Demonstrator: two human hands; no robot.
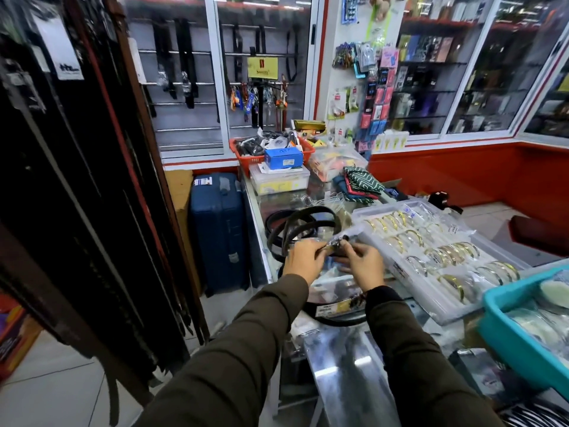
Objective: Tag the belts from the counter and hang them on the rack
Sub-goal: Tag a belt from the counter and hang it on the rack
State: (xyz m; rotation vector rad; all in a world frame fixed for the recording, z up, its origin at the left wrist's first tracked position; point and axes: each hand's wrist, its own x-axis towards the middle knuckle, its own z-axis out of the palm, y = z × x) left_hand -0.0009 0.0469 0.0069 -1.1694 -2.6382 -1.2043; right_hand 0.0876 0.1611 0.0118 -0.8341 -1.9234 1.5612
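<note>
Several dark belts [295, 224] lie coiled on the glass counter [345, 359]. My left hand [303, 260] and my right hand [365, 263] meet just in front of the coils, both pinching the buckle end [337, 243] of one belt, which is wrapped in clear plastic. Whether a tag is between my fingers I cannot tell. Another coiled belt with a yellow label [335, 309] lies under my wrists. The rack [77, 195] at the left is full of hanging dark belts.
A clear tray of bangles [431, 251] sits right of my hands, a teal bin [529, 334] beyond it. A red basket [271, 149] and boxes crowd the counter's far end. A blue suitcase [217, 229] stands on the floor between rack and counter.
</note>
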